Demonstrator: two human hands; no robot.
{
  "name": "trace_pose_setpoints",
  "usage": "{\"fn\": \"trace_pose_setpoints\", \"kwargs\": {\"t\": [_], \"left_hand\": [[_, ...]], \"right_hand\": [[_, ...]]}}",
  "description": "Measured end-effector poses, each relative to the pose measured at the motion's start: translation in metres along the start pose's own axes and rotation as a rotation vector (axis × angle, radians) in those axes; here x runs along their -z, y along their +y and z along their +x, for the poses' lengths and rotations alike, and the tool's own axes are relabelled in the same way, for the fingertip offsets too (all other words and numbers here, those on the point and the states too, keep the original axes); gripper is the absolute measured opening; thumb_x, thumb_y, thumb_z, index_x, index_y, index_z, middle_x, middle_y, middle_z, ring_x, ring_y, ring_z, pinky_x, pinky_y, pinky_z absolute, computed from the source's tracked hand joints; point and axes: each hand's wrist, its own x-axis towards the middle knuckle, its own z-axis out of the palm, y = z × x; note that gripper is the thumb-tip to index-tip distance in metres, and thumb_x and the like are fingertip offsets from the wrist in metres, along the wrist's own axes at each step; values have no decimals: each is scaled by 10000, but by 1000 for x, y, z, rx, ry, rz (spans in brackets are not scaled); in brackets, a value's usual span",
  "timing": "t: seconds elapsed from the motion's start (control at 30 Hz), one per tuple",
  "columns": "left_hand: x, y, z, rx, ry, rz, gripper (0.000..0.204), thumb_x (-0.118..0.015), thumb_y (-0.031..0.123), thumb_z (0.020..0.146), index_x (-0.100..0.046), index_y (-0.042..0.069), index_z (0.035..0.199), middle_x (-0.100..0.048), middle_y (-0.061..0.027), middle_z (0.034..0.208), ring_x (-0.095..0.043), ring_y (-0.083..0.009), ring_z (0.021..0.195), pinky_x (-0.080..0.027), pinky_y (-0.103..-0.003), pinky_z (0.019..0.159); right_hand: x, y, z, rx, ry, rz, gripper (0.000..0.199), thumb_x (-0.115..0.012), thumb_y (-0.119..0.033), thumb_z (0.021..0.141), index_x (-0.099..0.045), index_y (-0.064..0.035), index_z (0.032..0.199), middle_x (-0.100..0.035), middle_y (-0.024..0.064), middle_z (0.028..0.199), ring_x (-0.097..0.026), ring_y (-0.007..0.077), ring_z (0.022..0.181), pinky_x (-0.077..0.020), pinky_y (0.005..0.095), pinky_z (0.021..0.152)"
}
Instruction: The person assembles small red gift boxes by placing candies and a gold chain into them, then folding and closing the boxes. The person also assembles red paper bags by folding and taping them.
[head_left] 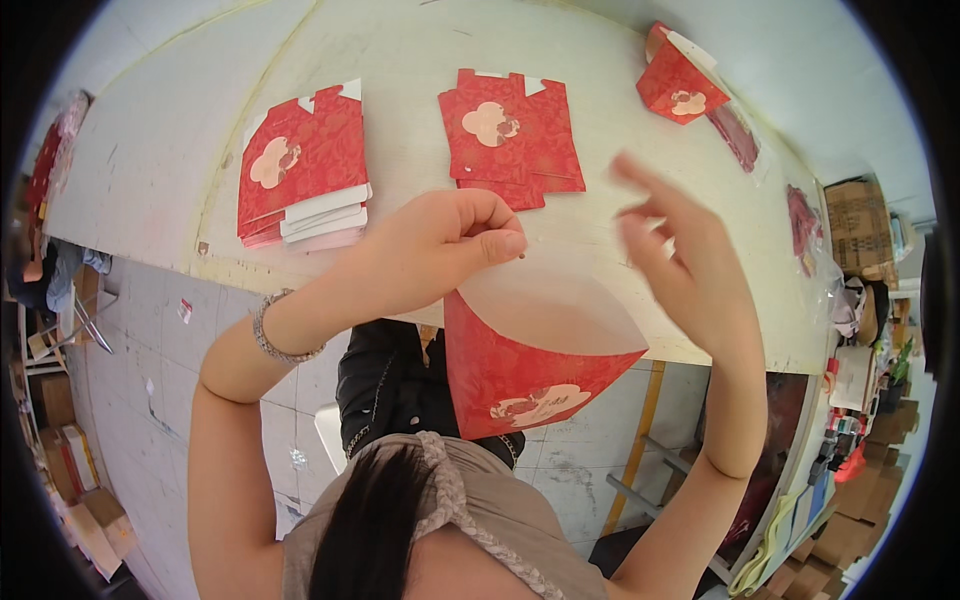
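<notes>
In front of my body, at the near table edge, is a red paper box (530,375) with a pale flower-shaped panel. Its top gapes and shows the white inside. My left hand (440,240) is closed at the box's upper left rim, thumb against curled fingers. A tiny dark speck shows by the thumb tip; I cannot make out what it is. To the right of the box, my right hand (685,265) is raised and blurred, fingers apart, holding nothing visible. Beyond my hands lie flat red box blanks (525,130), partly overlapping.
A thick stack of folded red boxes (305,165) lies at the left of the pale table (400,100). An opened red box (680,85) stands at the far right, beside clear-wrapped red packets (735,138). Cartons (860,235) are piled past the right edge.
</notes>
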Motion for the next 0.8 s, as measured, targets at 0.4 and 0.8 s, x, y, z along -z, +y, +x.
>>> {"fn": "trace_pose_setpoints", "kwargs": {"t": [0.4,0.8], "left_hand": [[3,9,-5,131,-98,45,185,-644,117,774,-633,20,932,-600,43,809,-524,-16,752,-430,-191,632],[3,5,-2,226,-219,-215,244,-632,174,743,-634,20,932,-572,36,705,-472,-11,567,-325,-177,435]], "right_hand": [[-13,-19,-7,-25,-138,86,83,-672,-78,751,-606,-29,737,-621,70,695,-577,195,564,-459,282,520],[-11,-22,1,784,-145,-359,245,-703,-72,547,-593,-89,766,-488,0,735,-480,147,605,-365,270,493]]}}
